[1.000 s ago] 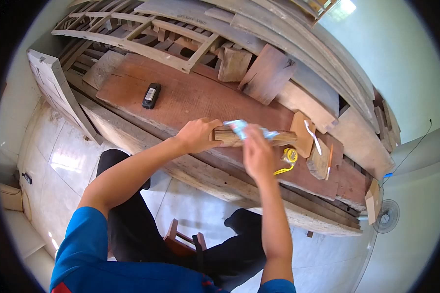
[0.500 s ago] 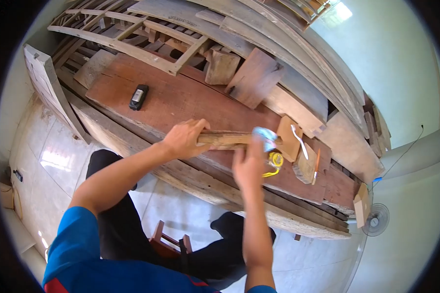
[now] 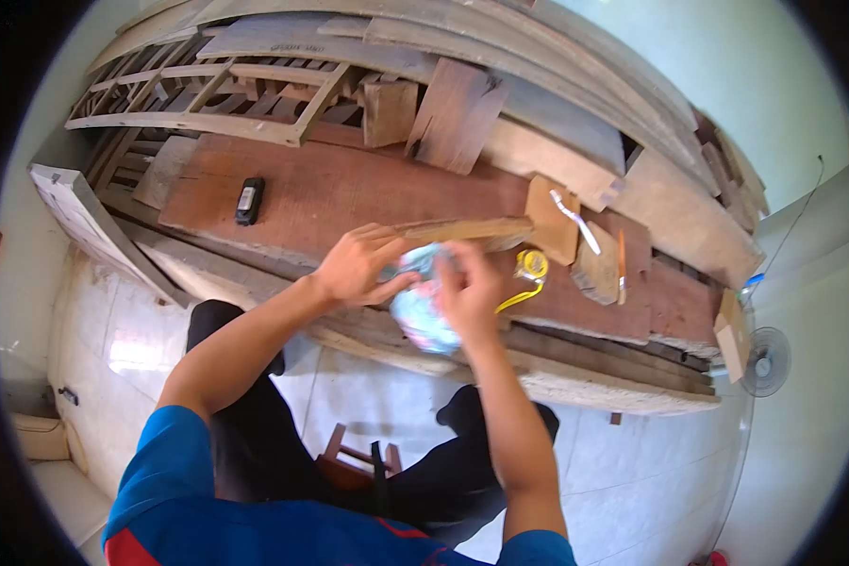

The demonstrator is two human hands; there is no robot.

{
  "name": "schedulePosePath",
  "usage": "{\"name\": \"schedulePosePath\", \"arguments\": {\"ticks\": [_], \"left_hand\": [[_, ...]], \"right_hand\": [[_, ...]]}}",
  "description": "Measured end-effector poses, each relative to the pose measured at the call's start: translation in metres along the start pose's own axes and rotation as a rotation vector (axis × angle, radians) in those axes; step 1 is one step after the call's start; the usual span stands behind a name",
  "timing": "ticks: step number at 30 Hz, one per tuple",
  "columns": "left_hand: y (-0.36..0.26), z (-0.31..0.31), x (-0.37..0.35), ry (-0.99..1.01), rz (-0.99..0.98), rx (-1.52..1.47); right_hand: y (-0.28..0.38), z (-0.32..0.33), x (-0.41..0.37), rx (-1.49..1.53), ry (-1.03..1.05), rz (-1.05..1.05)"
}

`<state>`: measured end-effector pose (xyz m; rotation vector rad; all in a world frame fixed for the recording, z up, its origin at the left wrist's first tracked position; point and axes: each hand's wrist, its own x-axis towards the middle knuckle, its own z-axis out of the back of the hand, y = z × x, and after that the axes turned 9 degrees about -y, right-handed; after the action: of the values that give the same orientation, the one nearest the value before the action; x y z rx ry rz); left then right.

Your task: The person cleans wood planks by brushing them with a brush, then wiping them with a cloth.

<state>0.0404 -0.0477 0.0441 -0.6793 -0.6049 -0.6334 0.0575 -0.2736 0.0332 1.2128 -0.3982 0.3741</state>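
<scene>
My left hand [image 3: 357,266] is closed around the left end of a narrow wooden piece [image 3: 476,230], held over the reddish-brown board. Its thumb lies beside a light blue and pink cloth [image 3: 424,321]. The cloth is bunched in my right hand [image 3: 470,291], whose fingers are bent and smeared by motion. It hangs down below both hands, on the near side of the wood. Just right of my right hand, a yellow tape measure [image 3: 531,265] with a yellow strap rests on the board.
On the reddish-brown board [image 3: 302,179] lie a black device [image 3: 249,201], a white toothbrush [image 3: 575,221] on a wood block [image 3: 549,203], and an orange-brown brush [image 3: 622,267]. Stacked planks [image 3: 557,75] and a slatted frame [image 3: 189,121] stand behind. A fan [image 3: 767,362] is at right.
My right hand has drawn the cloth left from the wood's right end to near my left hand, where it now hangs down. The view has shifted slightly.
</scene>
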Motion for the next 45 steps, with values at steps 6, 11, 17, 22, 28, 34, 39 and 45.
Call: {"name": "schedulePosePath", "arguments": {"ticks": [6,11,17,22,28,34,39,45], "left_hand": [[0.000,-0.003,0.006,-0.043,0.390,-0.097],[0.026,0.007,0.005,-0.256,0.694,-0.300],[0.040,0.023,0.006,-0.378,0.786,-0.717],[-0.002,0.013,-0.003,-0.224,0.481,-0.458],[-0.028,0.000,-0.008,-0.126,0.187,-0.185],[-0.002,0.008,-0.011,-0.196,0.404,-0.473],[0.002,0.019,-0.011,-0.132,0.673,-0.531],[0.011,0.016,-0.010,-0.135,0.784,-0.750]], "right_hand": [[0.009,0.051,0.034,0.135,-0.081,-0.462],[0.010,0.059,0.032,-0.085,0.457,-0.270],[-0.021,0.077,0.047,0.007,0.231,-0.361],[0.018,0.038,0.039,0.499,-0.039,-0.844],[0.013,0.017,0.022,0.819,0.358,-0.761],[0.029,0.022,0.020,0.433,0.596,-0.575],[0.008,0.020,0.022,0.053,0.742,-0.500],[0.006,0.018,0.021,0.564,0.416,-0.686]]}}
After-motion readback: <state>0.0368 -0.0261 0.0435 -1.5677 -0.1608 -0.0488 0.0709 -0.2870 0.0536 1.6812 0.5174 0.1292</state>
